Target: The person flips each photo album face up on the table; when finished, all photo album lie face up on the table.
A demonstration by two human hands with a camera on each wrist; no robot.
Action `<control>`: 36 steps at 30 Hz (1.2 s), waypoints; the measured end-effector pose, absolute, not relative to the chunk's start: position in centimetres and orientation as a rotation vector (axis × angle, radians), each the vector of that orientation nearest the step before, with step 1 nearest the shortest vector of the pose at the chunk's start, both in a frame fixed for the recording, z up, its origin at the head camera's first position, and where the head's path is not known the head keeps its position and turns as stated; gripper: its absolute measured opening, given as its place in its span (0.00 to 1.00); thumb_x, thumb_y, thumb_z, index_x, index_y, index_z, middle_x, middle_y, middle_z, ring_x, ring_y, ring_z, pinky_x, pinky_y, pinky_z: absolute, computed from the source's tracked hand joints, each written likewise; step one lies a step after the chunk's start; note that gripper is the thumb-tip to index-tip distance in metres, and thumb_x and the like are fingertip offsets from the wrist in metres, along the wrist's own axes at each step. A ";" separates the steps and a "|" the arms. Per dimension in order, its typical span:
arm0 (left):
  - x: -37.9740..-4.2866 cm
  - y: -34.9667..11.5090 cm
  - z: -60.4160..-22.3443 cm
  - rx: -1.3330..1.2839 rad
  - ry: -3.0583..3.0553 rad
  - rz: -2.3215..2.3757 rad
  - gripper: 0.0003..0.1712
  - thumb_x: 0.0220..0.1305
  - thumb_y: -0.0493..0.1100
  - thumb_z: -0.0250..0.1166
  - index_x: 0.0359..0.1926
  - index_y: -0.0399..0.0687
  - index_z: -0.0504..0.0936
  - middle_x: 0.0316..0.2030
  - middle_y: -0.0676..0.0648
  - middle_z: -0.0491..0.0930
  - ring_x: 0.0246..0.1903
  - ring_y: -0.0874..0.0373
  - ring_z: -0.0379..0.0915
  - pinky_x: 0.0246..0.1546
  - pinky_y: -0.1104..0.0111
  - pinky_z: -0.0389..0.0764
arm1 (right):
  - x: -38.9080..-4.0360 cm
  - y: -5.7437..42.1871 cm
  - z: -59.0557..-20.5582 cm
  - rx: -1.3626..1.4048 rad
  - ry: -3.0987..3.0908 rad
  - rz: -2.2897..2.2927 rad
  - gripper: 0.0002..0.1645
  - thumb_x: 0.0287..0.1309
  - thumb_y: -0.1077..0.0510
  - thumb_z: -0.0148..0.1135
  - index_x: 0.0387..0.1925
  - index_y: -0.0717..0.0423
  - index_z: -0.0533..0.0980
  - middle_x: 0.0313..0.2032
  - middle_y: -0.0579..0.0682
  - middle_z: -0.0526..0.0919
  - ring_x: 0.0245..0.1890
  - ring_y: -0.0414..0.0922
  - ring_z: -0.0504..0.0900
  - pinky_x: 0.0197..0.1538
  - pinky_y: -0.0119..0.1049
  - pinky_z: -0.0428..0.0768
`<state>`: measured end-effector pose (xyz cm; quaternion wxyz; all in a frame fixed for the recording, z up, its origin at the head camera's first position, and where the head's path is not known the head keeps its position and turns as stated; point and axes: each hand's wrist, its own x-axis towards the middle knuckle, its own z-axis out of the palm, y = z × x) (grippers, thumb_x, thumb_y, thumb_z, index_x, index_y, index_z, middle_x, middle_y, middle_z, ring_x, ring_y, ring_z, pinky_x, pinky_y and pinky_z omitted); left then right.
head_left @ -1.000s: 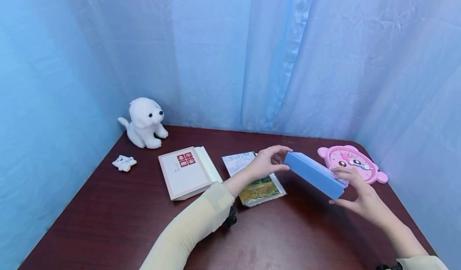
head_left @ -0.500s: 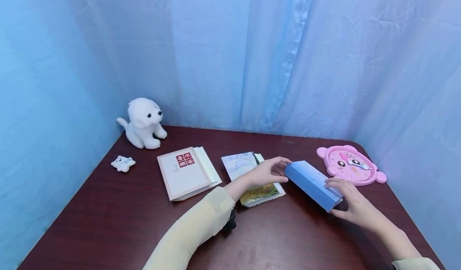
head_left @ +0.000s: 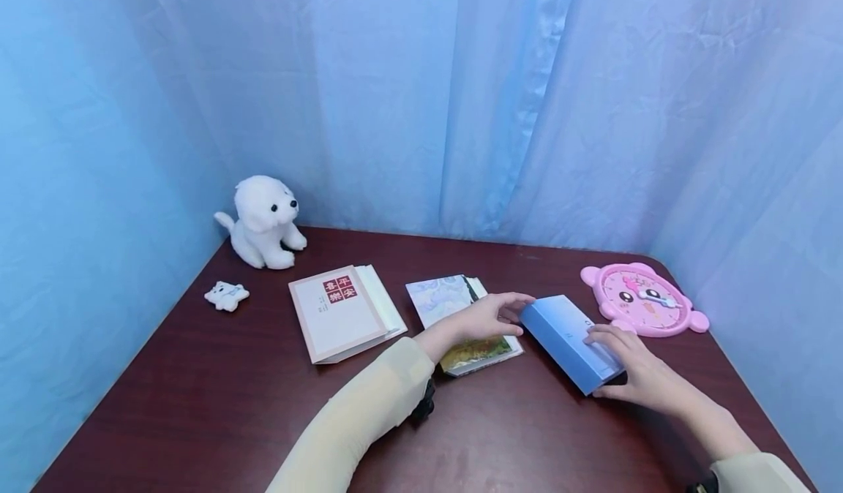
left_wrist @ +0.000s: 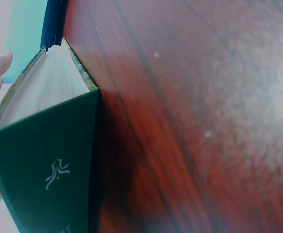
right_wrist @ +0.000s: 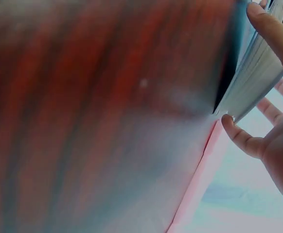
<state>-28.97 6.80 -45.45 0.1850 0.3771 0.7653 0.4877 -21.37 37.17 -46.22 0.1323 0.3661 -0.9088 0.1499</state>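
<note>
A thick blue book [head_left: 560, 336] lies tilted, low over the right part of the table in the head view, its spine facing front left. My right hand [head_left: 648, 372] grips its right end, fingers on the cover and thumb below. The right wrist view shows the right hand [right_wrist: 277, 141] beside the book's page edges [right_wrist: 256, 77]. At the far left corner of the book, my left hand [head_left: 489, 317] holds it between fingers and thumb. Under the left forearm is a book with a painted cover [head_left: 437, 299]; its green spine [left_wrist: 49, 155] fills part of the left wrist view.
A white book with red squares [head_left: 339, 317] lies left of the painted one. Farther left are a white plush dog [head_left: 263, 222] and a small white bear-shaped toy [head_left: 227, 296]. Behind the right hand lies a pink toy clock [head_left: 642, 299] on the dark wooden table [head_left: 500, 434].
The blue book has come down toward the table and turned, so more of its front cover faces up. Both hands have moved with it, and the right hand has shifted slightly left.
</note>
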 end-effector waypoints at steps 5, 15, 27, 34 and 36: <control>-29.1 7.2 -45.5 1.073 2.198 1.274 0.33 0.62 0.38 0.55 0.66 0.55 0.56 0.64 0.54 0.58 0.59 0.57 0.61 0.53 0.72 0.68 | -21.7 37.5 -46.2 1.068 -2.658 0.447 0.48 0.21 0.43 0.77 0.51 0.50 0.69 0.53 0.51 0.69 0.53 0.43 0.61 0.53 0.16 0.48; -29.0 8.1 -45.6 1.058 2.287 1.098 0.36 0.57 0.26 0.46 0.67 0.51 0.53 0.63 0.52 0.59 0.61 0.64 0.57 0.55 0.74 0.65 | -21.4 38.1 -46.4 1.094 -2.670 0.416 0.43 0.23 0.45 0.75 0.49 0.50 0.71 0.51 0.50 0.71 0.52 0.48 0.63 0.54 0.18 0.47; -28.9 9.7 -45.1 1.096 2.470 0.806 0.37 0.57 0.27 0.45 0.66 0.57 0.55 0.64 0.57 0.56 0.63 0.68 0.49 0.55 0.77 0.61 | -21.2 38.4 -46.1 0.918 -2.800 0.363 0.46 0.17 0.47 0.78 0.48 0.46 0.70 0.49 0.47 0.68 0.50 0.46 0.61 0.45 0.42 0.61; -27.9 8.5 -44.0 1.176 2.588 0.735 0.33 0.61 0.36 0.52 0.66 0.55 0.55 0.65 0.55 0.55 0.65 0.64 0.47 0.63 0.68 0.53 | -20.7 37.4 -44.2 0.905 -2.937 0.437 0.48 0.23 0.35 0.73 0.52 0.45 0.69 0.51 0.47 0.68 0.51 0.48 0.63 0.46 0.50 0.67; -27.3 7.6 -43.1 1.196 2.630 0.706 0.30 0.62 0.40 0.52 0.66 0.54 0.57 0.65 0.54 0.56 0.65 0.63 0.47 0.65 0.65 0.49 | -20.6 36.8 -43.1 0.898 -2.963 0.419 0.48 0.26 0.32 0.70 0.54 0.45 0.68 0.51 0.45 0.70 0.52 0.46 0.65 0.46 0.49 0.70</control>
